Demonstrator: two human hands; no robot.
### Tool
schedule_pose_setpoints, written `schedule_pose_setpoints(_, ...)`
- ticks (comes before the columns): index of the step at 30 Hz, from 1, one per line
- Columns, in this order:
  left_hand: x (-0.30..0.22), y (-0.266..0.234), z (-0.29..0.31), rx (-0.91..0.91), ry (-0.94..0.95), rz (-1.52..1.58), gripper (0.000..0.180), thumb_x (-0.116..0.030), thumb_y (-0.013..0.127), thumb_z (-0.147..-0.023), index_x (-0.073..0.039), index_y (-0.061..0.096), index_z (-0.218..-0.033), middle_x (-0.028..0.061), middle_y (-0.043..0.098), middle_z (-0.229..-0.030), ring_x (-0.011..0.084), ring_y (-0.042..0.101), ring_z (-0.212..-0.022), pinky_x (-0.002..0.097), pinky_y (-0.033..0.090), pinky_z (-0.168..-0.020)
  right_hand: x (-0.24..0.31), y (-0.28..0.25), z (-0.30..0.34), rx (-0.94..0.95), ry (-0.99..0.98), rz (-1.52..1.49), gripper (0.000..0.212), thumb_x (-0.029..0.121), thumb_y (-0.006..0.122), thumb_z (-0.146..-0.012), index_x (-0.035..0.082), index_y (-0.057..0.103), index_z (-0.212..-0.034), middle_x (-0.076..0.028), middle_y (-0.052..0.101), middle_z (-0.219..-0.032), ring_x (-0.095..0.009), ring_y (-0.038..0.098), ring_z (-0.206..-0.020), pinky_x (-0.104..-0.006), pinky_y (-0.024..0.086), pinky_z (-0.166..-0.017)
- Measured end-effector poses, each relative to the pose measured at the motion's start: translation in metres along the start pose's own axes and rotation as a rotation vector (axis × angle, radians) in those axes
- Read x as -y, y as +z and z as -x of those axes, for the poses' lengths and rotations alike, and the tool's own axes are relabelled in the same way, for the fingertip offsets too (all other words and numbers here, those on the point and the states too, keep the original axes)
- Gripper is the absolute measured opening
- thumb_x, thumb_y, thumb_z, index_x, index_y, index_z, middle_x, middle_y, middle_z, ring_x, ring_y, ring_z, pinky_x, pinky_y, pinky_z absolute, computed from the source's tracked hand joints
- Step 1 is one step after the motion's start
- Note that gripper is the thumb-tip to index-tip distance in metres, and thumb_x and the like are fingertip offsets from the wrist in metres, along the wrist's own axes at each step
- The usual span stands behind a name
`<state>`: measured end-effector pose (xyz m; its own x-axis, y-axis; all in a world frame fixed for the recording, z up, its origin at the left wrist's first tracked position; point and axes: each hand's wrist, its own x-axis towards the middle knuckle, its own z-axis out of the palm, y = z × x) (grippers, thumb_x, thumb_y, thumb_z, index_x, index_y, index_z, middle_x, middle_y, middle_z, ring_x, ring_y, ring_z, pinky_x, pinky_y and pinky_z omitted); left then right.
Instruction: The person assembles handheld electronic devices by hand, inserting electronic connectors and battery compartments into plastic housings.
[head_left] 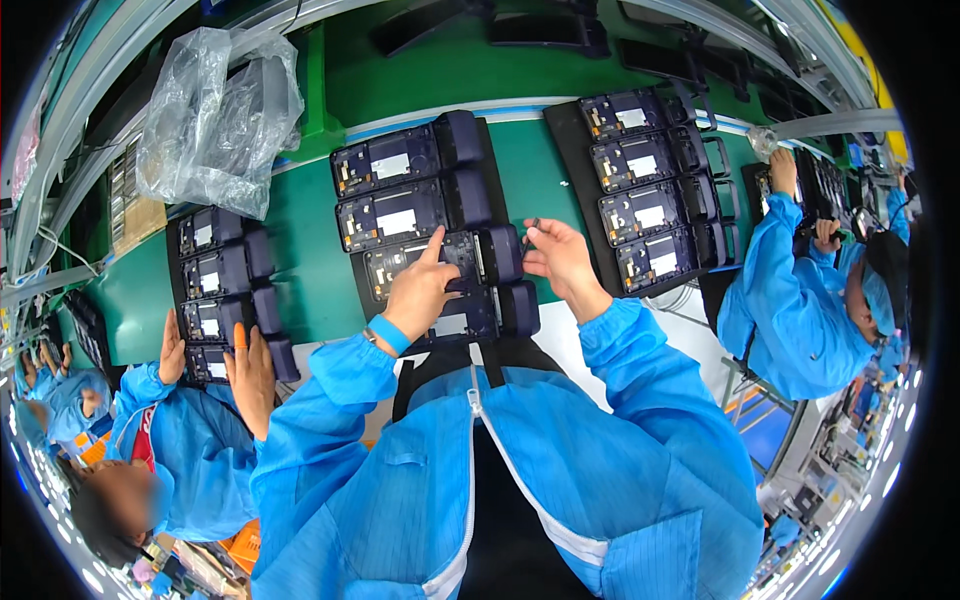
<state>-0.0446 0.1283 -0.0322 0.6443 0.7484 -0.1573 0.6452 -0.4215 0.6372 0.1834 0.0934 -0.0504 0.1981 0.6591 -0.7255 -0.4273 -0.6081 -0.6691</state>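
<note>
In front of me a black tray [490, 150] carries a column of dark opened handheld devices with exposed boards and white labels. My left hand [420, 290], with a blue band at its wrist, rests over the third device [385, 268]. Its index finger is stretched out and the fingers are apart, holding nothing that I can see. To the right of that device, above the green mat, my right hand [558, 258] pinches a small dark piece [533, 228]. The piece is too small to name. The lowest device [450, 325] is partly hidden by my left hand.
A second tray of similar devices [640, 165] lies to the right, another [205, 275] to the left under a co-worker's hands [250, 380]. Clear plastic bags [215, 120] hang at upper left. Another person [800, 300] works at far right. A green mat [305, 270] covers the bench.
</note>
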Motion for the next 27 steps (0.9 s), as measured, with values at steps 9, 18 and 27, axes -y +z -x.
schedule_pose_setpoints(9,0.012,-0.009,-0.002,0.001,0.152,0.091,0.023,0.003,0.069,-0.057,-0.008,0.059,-0.075,0.0223,0.033,-0.132,0.0334,0.06,-0.08,0.0387,0.05,-0.07,0.012,0.009,0.001,0.061,-0.034,-0.162,0.017,0.009,0.052,-0.087,0.0,0.055,-0.101,-0.006,0.059,-0.086,-0.018,0.06,-0.07,-0.0305,0.051,-0.062)
schedule_pose_setpoints(18,0.019,-0.015,0.001,0.018,0.183,0.214,0.026,0.004,0.068,-0.057,-0.008,0.058,-0.078,0.0198,0.03,-0.135,0.0348,0.057,-0.092,0.0379,0.049,-0.074,0.009,0.036,-0.004,0.255,0.149,0.019,0.014,0.003,0.055,-0.082,-0.005,0.058,-0.094,-0.011,0.062,-0.082,-0.016,0.061,-0.065,-0.0277,0.052,-0.057)
schedule_pose_setpoints(27,0.023,-0.014,0.005,0.01,0.22,0.218,0.027,0.005,0.068,-0.056,-0.006,0.056,-0.077,0.0204,0.027,-0.136,0.036,0.057,-0.09,0.0391,0.05,-0.072,0.006,0.046,-0.016,0.281,0.025,0.257,0.019,0.003,0.067,-0.074,-0.002,0.054,-0.087,-0.008,0.059,-0.07,-0.017,0.059,-0.056,-0.0279,0.052,-0.049)
